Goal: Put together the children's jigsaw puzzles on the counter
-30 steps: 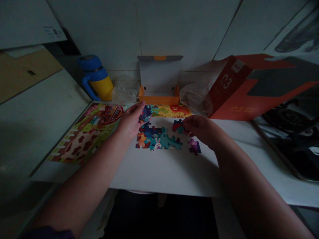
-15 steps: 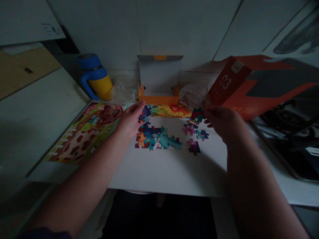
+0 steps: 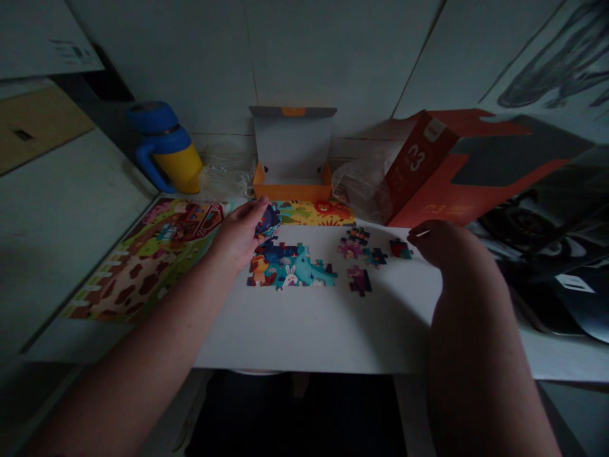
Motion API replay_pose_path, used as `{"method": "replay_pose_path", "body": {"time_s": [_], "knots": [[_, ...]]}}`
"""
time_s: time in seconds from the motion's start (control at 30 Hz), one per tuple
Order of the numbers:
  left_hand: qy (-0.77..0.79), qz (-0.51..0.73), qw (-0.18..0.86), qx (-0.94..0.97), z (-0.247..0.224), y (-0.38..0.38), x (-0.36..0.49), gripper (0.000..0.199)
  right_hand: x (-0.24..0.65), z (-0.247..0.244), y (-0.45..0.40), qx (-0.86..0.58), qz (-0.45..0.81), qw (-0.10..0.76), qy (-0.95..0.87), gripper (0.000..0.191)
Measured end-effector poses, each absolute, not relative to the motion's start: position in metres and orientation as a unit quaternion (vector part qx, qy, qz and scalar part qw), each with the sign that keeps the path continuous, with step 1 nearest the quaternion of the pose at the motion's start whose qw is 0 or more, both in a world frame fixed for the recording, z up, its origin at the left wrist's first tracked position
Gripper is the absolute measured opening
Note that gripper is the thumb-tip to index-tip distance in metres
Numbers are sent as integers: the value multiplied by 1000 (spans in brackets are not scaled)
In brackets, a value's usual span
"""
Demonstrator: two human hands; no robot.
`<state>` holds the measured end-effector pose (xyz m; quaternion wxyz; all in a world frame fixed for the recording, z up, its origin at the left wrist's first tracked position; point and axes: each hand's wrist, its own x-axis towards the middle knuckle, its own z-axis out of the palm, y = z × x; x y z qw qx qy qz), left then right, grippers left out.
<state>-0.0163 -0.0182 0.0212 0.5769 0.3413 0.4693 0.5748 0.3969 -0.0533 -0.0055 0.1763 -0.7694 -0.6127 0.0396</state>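
Observation:
My left hand point(image 3: 240, 235) is closed around a few dark blue jigsaw puzzle pieces point(image 3: 269, 219), above the upper left of a partly joined puzzle point(image 3: 290, 266). That joined part shows an orange animal, a white rabbit and a teal creature. On the right, my right hand point(image 3: 435, 244) is just beside a loose puzzle piece point(image 3: 400, 249) on the table, its thumb and finger slightly apart with nothing between them. Other loose pieces lie to its left: a purple piece point(image 3: 359, 280), a blue piece point(image 3: 375, 256), a pink-purple piece point(image 3: 350, 248) and a dark piece point(image 3: 359, 235).
An open orange box point(image 3: 292, 192) stands at the back, with a yellow picture strip point(image 3: 328, 214) before it. Crumpled clear plastic point(image 3: 361, 184) lies beside a red box point(image 3: 428, 165). At left are a farm picture sheet point(image 3: 143, 266) and a blue-yellow bottle point(image 3: 178, 165).
My right hand has moved right and down and let go of its puzzle piece, which now lies on the table. The left hand still holds its pieces; the view has shifted slightly.

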Motion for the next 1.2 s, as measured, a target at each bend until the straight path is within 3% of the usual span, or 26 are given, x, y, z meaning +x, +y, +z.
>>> {"method": "replay_pose_path", "body": {"time_s": [0.07,0.17,0.27,0.43,0.6,0.9,1.07,1.2], "knots": [[469,569,581,345,21,-18,-16,51,378,8,-57,-794,-7,127,-594,11],[474,540,597,357,20,-21,-15,51,330,29,-63,-747,3,223,-626,20],[478,507,602,390,17,-26,-10,51,275,40,-70,-667,128,298,-671,27],[442,470,563,516,8,-39,2,42,215,31,-80,-558,282,349,-699,40],[417,428,559,575,3,-44,7,38,207,12,-75,-561,368,333,-663,33],[387,396,567,610,-2,-39,0,43,210,21,-73,-549,459,341,-609,41],[346,376,631,584,1,-41,-2,55,216,23,-72,-538,496,388,-561,40],[337,380,642,575,1,-41,-3,52,219,18,-70,-521,525,418,-527,41]]}}
